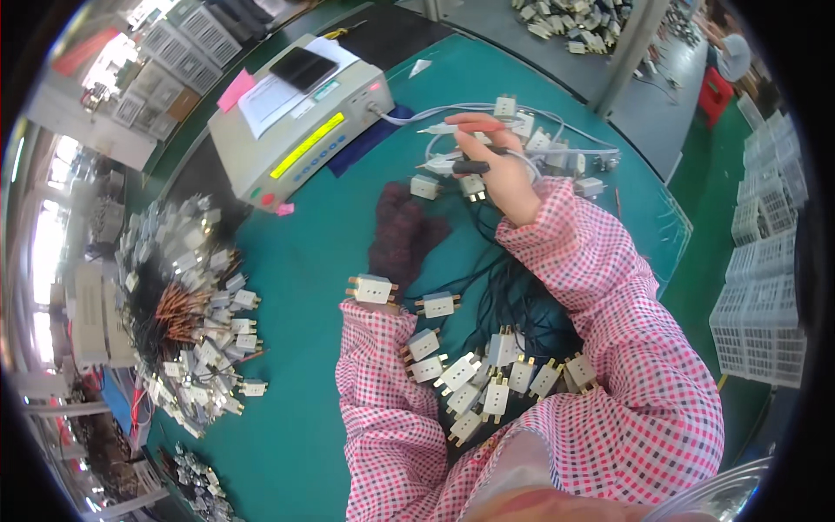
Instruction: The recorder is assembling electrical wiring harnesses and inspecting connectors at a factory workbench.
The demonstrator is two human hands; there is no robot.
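My left hand (400,230), in a dark maroon glove, rests over the green mat with its thumb apart from the fingers. I see nothing held in it. A pale two-pin plug (374,289) lies across my left cuff. Farther right, my bare right hand (503,170) is closed on white, pointed test probes (442,163) with grey leads. A short black piece (470,167) shows by its fingers. Several pale plugs surround that hand, such as one plug (425,187) just left of it. Black cords (500,291) run between my arms to more plugs (496,396) near my body.
A grey tester (300,122) with a lit yellow display stands at the back left, bearing papers and a phone (303,69). A large heap of plugs (204,331) covers the mat's left side. White plastic crates (761,304) stand at right. Another person (731,56) sits far right.
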